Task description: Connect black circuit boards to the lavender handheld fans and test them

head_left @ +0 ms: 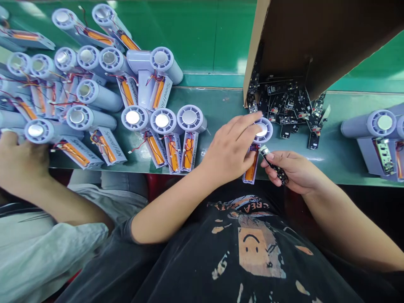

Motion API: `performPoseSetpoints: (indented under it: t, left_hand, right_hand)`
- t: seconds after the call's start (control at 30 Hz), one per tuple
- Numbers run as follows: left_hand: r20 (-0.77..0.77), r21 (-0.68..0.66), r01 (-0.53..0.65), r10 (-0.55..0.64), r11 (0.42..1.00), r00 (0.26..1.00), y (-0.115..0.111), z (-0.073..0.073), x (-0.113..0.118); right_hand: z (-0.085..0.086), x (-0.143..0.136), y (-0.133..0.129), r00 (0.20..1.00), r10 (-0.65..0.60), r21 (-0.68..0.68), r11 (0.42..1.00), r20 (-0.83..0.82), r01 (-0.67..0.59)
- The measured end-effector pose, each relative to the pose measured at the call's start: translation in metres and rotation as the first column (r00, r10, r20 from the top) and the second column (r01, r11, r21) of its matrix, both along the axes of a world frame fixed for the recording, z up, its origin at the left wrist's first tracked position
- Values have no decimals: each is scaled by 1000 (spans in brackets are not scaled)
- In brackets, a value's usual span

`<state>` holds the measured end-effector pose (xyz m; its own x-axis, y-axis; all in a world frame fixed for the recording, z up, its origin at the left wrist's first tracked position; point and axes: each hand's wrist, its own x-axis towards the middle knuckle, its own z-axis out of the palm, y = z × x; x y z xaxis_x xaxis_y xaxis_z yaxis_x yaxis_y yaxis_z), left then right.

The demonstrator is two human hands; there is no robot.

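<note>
My left hand (232, 147) is closed around a lilac handheld fan (264, 131), its fingers over the round head. The fan's handle is uncovered toward me and shows an orange battery (251, 169). A narrow black circuit board (277, 170) is pinched between the fingers and thumb of my right hand (293, 169). The board's pale end points at the fan, close to the top of the battery; I cannot tell whether they touch. Palm and fingers of my left hand hide part of the fan.
A tipped cardboard box (255, 38) spills a pile of circuit boards (293, 105) onto the green bench (221, 101). Several opened fans (191, 120) with loose wires crowd the left. Fans with boards (383, 124) stand at right. A co-worker's hand (23, 162) is at far left.
</note>
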<state>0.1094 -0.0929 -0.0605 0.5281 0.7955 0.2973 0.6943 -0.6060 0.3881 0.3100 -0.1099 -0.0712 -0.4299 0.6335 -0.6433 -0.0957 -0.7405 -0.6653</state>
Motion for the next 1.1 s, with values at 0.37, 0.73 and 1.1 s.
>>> performPoseSetpoints:
  t: [0.37, 0.73, 1.1]
  left_hand:
    - [-114, -162, 2, -21, 987, 993, 17, 9, 13]
    - [-112, -163, -39, 21, 986, 994, -1, 14, 1]
    - [-140, -64, -77, 67, 995, 988, -6, 4, -17]
  right_hand:
    - [1, -2, 3, 1000, -22, -4, 1000, 14, 22]
    - [10, -6, 3, 960, 130, 57, 987, 248, -148]
    - [29, -10, -13, 520, -117, 489, 557, 846, -671]
